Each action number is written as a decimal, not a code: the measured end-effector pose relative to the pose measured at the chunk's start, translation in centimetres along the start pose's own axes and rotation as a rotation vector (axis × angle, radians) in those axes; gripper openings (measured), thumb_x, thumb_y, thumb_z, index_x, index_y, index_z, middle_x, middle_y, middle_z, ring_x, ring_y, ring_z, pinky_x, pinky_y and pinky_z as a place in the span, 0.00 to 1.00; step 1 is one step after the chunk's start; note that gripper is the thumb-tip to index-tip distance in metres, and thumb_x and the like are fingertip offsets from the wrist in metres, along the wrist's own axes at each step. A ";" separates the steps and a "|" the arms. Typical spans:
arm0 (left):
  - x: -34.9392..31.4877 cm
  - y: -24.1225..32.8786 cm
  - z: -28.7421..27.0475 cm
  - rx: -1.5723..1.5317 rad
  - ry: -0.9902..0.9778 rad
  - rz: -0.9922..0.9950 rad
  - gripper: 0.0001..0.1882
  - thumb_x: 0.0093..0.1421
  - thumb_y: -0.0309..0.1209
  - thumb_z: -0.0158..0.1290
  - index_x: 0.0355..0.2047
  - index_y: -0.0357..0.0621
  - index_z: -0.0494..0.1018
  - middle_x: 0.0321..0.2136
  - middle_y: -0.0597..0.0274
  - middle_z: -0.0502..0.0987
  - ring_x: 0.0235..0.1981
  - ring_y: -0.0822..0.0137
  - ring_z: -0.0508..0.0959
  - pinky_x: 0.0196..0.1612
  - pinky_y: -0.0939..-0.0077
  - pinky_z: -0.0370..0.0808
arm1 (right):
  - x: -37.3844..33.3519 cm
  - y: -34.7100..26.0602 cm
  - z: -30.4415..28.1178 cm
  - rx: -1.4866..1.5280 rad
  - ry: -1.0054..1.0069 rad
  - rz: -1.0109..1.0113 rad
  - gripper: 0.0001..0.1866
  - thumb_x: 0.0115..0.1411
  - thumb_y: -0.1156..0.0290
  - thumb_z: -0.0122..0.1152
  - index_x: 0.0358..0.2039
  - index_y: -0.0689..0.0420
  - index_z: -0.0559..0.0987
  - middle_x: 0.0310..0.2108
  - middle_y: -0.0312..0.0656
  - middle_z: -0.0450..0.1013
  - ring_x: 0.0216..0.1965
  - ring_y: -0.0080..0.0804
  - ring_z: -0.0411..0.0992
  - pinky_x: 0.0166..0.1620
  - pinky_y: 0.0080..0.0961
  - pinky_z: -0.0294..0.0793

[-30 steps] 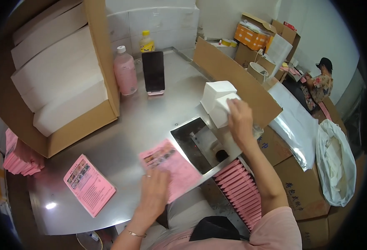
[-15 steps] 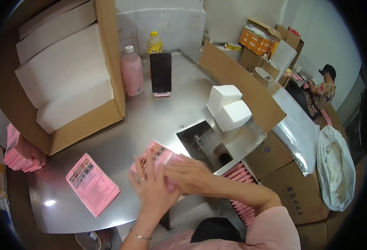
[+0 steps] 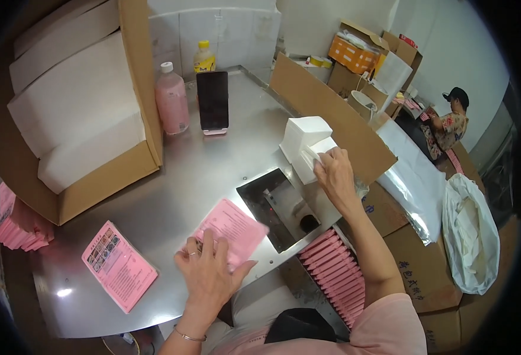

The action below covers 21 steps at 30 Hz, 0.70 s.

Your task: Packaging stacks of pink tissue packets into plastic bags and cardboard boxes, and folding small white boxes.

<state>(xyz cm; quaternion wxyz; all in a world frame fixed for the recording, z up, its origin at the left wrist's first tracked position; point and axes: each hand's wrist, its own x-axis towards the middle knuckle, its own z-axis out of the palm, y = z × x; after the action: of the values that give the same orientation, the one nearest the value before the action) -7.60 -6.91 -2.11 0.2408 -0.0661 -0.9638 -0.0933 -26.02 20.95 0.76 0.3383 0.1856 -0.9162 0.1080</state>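
Observation:
My left hand [image 3: 207,266] lies over a flat pink printed packet [image 3: 234,222] on the metal table, its fingers across the lower part and the thumb by the right edge. The packet's right corner is blurred. To the right, the fingers of my right hand [image 3: 337,174] are closed on a white folded tissue wad [image 3: 310,156] at the nearer of two white tissue stacks. Behind it stands the other white stack [image 3: 305,131]. Further left on the table lies another pink printed packet [image 3: 119,266], apart from both hands.
A rectangular opening [image 3: 259,192] is cut into the metal table. Pink packets [image 3: 334,272] fill a box below its edge. A carton [image 3: 109,183] of white stacks stands left, a phone [image 3: 213,102] and pink bottle [image 3: 172,102] behind. A cardboard panel [image 3: 331,112] borders the right; a person [image 3: 449,125] sits beyond.
My right hand has left the pink packet and reached up and right to the white stack, closing on a wad. My left hand stays on the pink packet. The whole view has shifted slightly.

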 end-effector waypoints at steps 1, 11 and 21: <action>-0.1 0.1 -0.2 -0.078 -0.077 -0.017 0.24 0.52 0.45 0.59 0.43 0.42 0.74 0.44 0.47 0.70 0.42 0.48 0.68 0.43 0.48 0.65 | -0.2 -0.1 0.0 0.002 -0.002 0.003 0.09 0.55 0.73 0.60 0.36 0.60 0.83 0.34 0.49 0.72 0.39 0.48 0.70 0.42 0.43 0.70; -1.1 0.7 0.6 -0.369 -0.109 0.078 0.25 0.51 0.29 0.55 0.51 0.36 0.72 0.41 0.45 0.68 0.39 0.50 0.69 0.39 0.58 0.68 | 1.2 -1.7 -4.0 -0.042 0.367 -0.099 0.24 0.48 0.83 0.58 0.48 0.54 0.80 0.49 0.48 0.73 0.44 0.48 0.72 0.52 0.42 0.67; -1.0 1.1 0.2 -0.331 -0.127 0.065 0.24 0.50 0.28 0.53 0.50 0.37 0.73 0.42 0.45 0.68 0.37 0.51 0.68 0.41 0.58 0.65 | -1.9 -1.0 0.7 -0.017 0.135 0.063 0.20 0.53 0.69 0.64 0.47 0.58 0.79 0.39 0.45 0.72 0.44 0.45 0.69 0.45 0.41 0.68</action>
<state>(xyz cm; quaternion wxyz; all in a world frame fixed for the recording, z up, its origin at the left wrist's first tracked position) -6.64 -5.86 -2.55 0.1682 -0.1419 -0.9458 -0.2386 -24.73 20.33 -0.95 0.3975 0.1463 -0.8975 0.1232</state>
